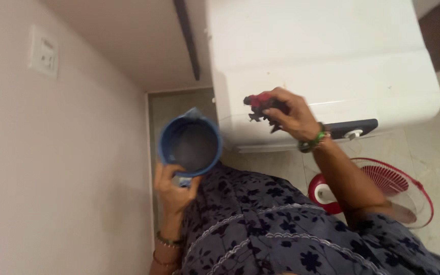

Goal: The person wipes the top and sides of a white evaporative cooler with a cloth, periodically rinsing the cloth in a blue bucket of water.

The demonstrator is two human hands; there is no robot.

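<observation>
Left hand: we see the left hand (173, 187) closed around the handle side of a round dark-blue plastic mug (190, 144), thumb and fingers wrapped against its lower rim.
Blue mug: it is held in front of the body, mouth turned toward the camera; its inside looks dark and we cannot tell what it holds. It lies between the pale wall and the white appliance.
Right hand: we see the right hand (292, 114) pinched shut on a small red and dark object (262, 104), the fingers curled over it; a green bangle sits at the wrist.
Red object: it is held against the top surface of a large white box-shaped appliance (332, 61); its exact kind is too blurred for us to tell.
Surroundings: a white wall switch plate (44, 51) is on the pale wall to the left; a red pedestal fan with a wire grille (383, 183) stands on the floor beneath the right forearm.
Clothing: we note a grey-blue floral-print garment (281, 229) across the lower frame.
</observation>
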